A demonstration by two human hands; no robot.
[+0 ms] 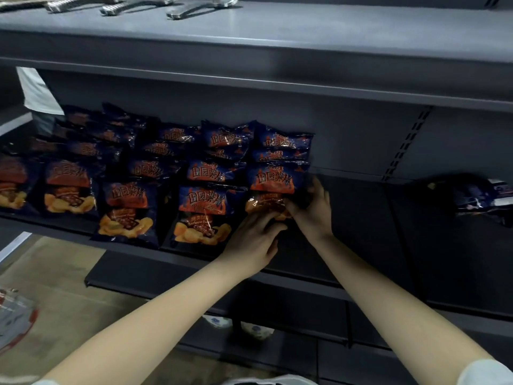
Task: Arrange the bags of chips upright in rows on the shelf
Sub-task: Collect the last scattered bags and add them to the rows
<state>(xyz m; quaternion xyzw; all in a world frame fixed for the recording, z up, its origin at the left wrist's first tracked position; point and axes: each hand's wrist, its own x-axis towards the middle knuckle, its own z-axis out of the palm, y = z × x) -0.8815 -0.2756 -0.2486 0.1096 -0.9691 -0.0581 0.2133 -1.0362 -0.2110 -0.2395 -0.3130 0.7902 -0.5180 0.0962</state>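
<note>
Several dark blue bags of barbecue chips stand upright in rows on the dark shelf [358,218], filling its left and middle. The front bag of the rightmost row [273,182] is gripped by both hands at its lower part. My left hand [254,234] holds its bottom left corner from below. My right hand [312,211] clasps its lower right edge. Another front bag [202,215] stands just left of it. One loose bag [477,200] lies flat on the shelf at the far right.
The shelf above [249,31] carries metal utensils [191,11] at its back. Bare shelf lies between the rows and the loose bag. A lower shelf edge [166,276] juts out below. Cardboard on the floor [55,295] and a plastic package [15,318] are at lower left.
</note>
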